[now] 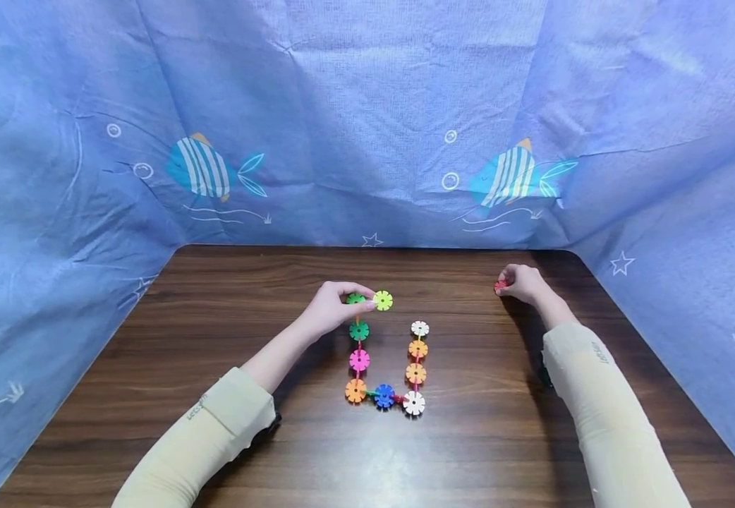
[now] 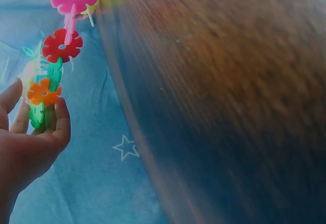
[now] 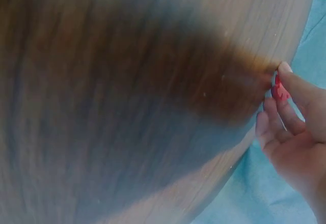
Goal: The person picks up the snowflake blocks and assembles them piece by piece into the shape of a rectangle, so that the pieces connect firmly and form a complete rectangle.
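Observation:
My left hand [image 1: 336, 308] pinches a yellow-green notched plastic disc [image 1: 383, 300] at its near edge, at the top left of a U-shaped chain of interlocking snowflake discs. Its fingers partly cover a green disc [image 1: 356, 298]. Down that side come another green disc [image 1: 359, 330], a pink one [image 1: 359, 360] and an orange one [image 1: 355, 390]. In the left wrist view, the fingers are around the chain's end beside an orange disc [image 2: 44, 92], with a red disc [image 2: 62, 46] above. Far to the right, my right hand [image 1: 523, 283] pinches a small red disc [image 1: 500, 286] between thumb and finger.
The chain's bottom has a blue disc [image 1: 384, 396] and a white disc [image 1: 414, 403]; its right side rises through orange discs [image 1: 415, 373] to a white end disc [image 1: 420, 328]. The dark wood table [image 1: 247, 282] meets a blue fish-print cloth [image 1: 367, 141] behind.

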Demonstrator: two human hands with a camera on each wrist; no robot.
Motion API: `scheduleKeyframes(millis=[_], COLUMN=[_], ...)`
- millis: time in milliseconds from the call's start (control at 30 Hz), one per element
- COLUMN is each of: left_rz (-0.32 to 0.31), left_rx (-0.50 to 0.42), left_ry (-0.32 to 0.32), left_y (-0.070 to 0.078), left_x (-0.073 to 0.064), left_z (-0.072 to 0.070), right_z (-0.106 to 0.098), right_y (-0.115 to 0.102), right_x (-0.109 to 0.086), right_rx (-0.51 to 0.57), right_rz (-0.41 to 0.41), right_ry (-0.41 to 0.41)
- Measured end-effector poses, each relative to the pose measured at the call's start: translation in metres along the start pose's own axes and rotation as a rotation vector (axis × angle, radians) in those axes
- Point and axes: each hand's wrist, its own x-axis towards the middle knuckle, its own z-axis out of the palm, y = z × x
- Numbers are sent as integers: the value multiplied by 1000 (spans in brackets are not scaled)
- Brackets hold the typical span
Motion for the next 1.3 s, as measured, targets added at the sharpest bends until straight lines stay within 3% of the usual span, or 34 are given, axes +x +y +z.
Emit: scheduleKeyframes(millis=[333,667,1167,1300], left_rz=[-13,19,39,37], left_rx=[-17,-28,-9,-19], left_ry=[-6,-16,8,25], left_y=[2,4,7,10], left_x=[-1,-2,-2,-2], left_z=[0,1,0,-1], right_z=[8,-1,-5,0], right_y=[-28,-70,-137,-152], right_x=[-1,-6,-32,-38], right_rx=[250,319,802,861], right_rz=[-34,-72,-49,-41], right_ry=[1,93,54,40])
